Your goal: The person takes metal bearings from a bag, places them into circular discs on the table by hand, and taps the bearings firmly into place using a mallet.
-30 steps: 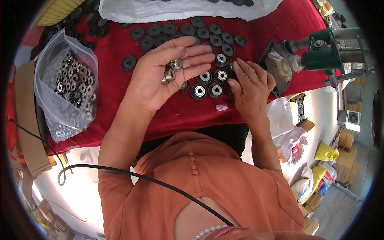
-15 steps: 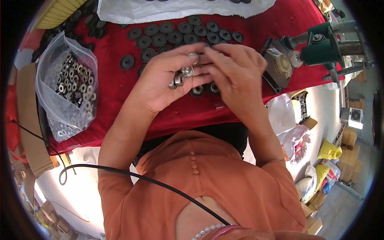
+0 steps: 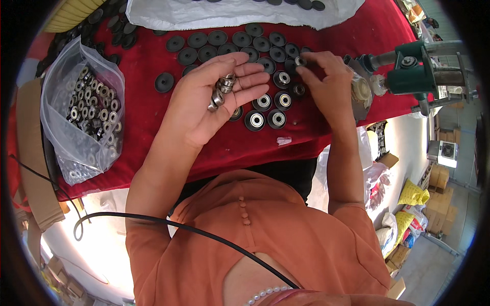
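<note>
My left hand, palm up with its fingers stretched out, cradles several small silver ball bearings. Between the thumb and fingertips of my right hand a single bearing is pinched, just above the black round caps. Close to both hands, several caps have a bearing seated in the middle, such as one cap with a bearing at the near edge of the group. Farther back are rows of black caps with nothing in them. My left palm hides part of the group.
A clear plastic bag of loose bearings stands at the left. At the right is a green hand press. A white sheet lies at the back of the red cloth. A black cable crosses in front of me.
My right hand has moved right, away from my left palm, with a bearing in its fingertips. My left hand has opened flatter, uncovering the caps with bearings.
</note>
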{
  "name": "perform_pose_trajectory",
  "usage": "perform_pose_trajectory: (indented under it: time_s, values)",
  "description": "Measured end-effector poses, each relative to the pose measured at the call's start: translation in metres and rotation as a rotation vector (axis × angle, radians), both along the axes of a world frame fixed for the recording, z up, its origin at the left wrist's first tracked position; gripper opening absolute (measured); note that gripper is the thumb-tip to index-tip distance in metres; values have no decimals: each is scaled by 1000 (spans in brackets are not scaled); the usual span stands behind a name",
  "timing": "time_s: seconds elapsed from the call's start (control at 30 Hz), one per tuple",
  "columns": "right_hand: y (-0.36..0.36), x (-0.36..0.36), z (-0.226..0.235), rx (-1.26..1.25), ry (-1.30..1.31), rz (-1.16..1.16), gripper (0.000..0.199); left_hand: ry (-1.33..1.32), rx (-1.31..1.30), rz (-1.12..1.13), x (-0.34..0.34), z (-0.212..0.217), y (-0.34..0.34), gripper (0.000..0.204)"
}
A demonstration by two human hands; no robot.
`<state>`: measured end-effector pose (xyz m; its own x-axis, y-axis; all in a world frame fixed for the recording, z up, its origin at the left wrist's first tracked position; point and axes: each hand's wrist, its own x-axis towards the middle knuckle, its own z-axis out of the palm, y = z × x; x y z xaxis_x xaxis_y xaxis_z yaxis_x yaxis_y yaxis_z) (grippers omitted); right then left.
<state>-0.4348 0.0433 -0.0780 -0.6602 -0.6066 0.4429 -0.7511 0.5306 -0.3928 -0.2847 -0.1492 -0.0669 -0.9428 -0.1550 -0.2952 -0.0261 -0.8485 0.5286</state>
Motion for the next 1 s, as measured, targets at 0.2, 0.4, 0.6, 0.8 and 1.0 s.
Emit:
perform_pose_trajectory:
  time_s: [0.2,0.4,0.6,0.8,1.0]
  values:
    - [-2,6,-3,171,62,-39,28,19,15,-21,1,-5,-4,41]
    - [7,17,3,176,199,-10,36,129,169,-61,1,-13,-11,34]
    - [6,35,-7,279,373,-1,43,128,150,-38,1,-12,-10,35]
    - [6,47,-6,349,403,-32,53,124,107,-27,1,-11,-8,35]
    - [6,51,-6,361,396,-25,62,115,83,-19,0,-11,-8,35]
